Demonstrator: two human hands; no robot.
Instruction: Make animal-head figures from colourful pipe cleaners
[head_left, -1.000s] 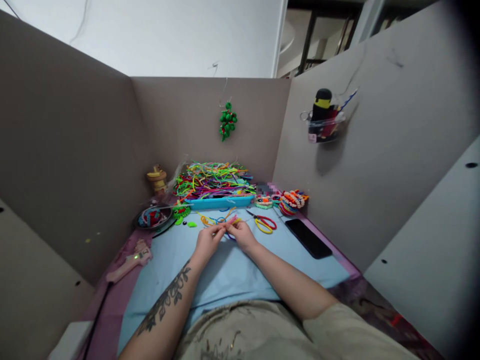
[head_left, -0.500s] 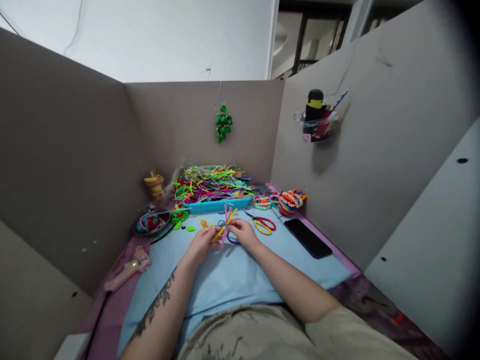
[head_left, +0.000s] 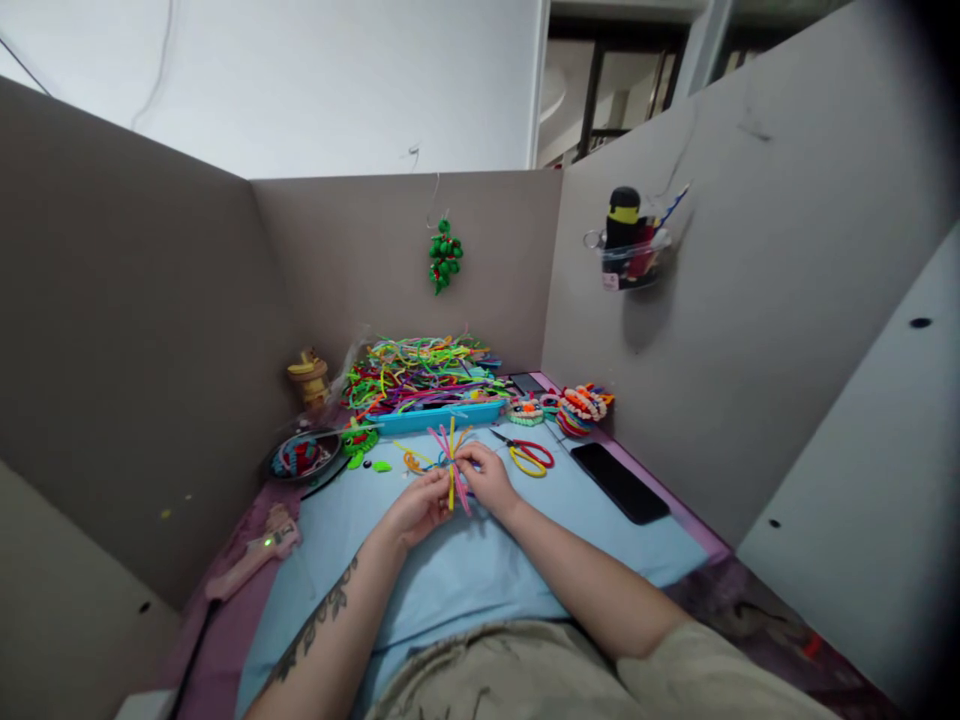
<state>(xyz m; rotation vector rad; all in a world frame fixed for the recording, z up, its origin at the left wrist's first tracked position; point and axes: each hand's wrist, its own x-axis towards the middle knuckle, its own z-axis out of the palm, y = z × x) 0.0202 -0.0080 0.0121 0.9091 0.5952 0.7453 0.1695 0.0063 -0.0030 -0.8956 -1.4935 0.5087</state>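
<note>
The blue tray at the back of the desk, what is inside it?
The blue tray holds a heaped tangle of pipe cleaners in green, yellow, pink, orange and purple, spilling above its rim. The tray's floor and anything beneath the pile are covered.

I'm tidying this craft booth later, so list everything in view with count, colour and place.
pipe cleaner bundle: one, pink and yellow, between both hands
pipe cleaner pile: many, mixed bright colours, back of desk
tray: one, blue, in front of the pile
scissors: one, red and yellow handles, beside right hand
phone: one, black, right side of mat
mat: one, light blue, on desk
glue gun: one, pink, left edge
bowl: one, dark, back left
hanging ornament: one, green, back wall
wall cup: one, clear, right wall
left hand: one, gripping bundle
right hand: one, gripping bundle
</note>
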